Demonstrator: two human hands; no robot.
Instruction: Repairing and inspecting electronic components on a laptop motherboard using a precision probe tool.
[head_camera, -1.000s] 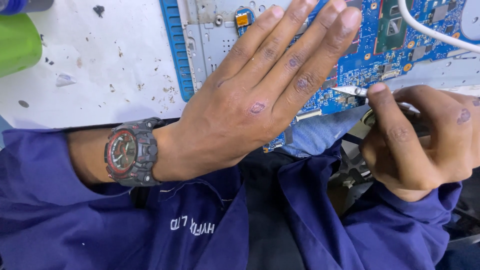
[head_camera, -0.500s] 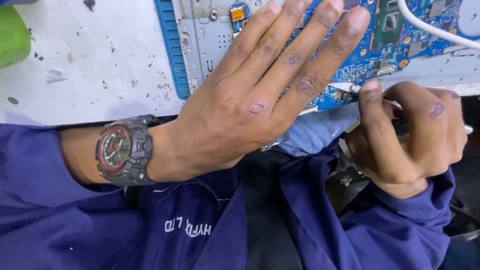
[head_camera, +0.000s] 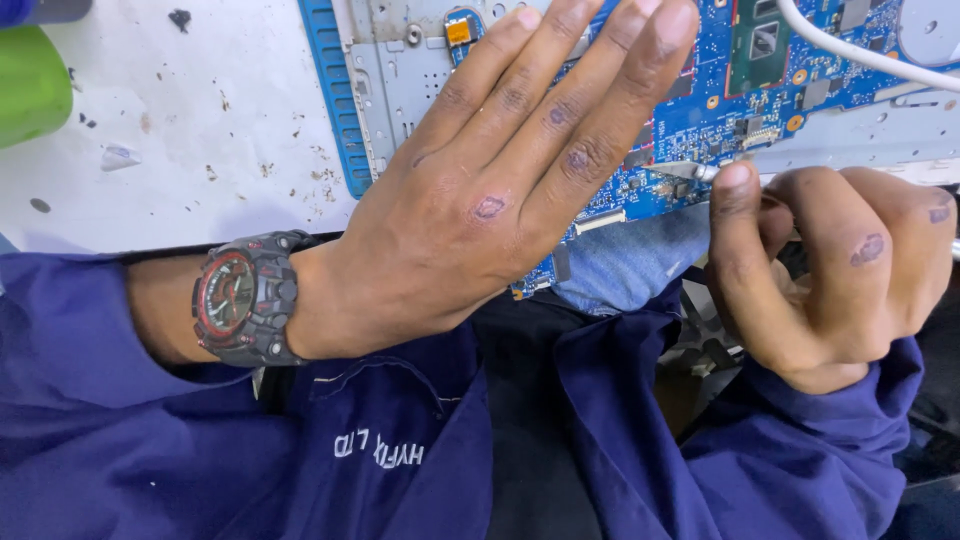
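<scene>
Now, nearest the camera, blue work sleeves fill the lower frame. Left hand (head_camera: 500, 190), with a red-and-black wristwatch (head_camera: 245, 300), lies flat, fingers together and extended, pressing the blue circuit board (head_camera: 760, 90) at upper centre; it has slid slightly right and upward since the earlier frames, covering more board. Right hand (head_camera: 830, 270), at right, stays curled around a slim metal tool (head_camera: 690, 170), its tip touching the board's lower edge. Beyond, a white cable (head_camera: 860, 55) and the speckled white desk (head_camera: 180, 130).

Blue circuit board (head_camera: 760, 95) lies flat in a grey metal chassis (head_camera: 400, 80).
</scene>
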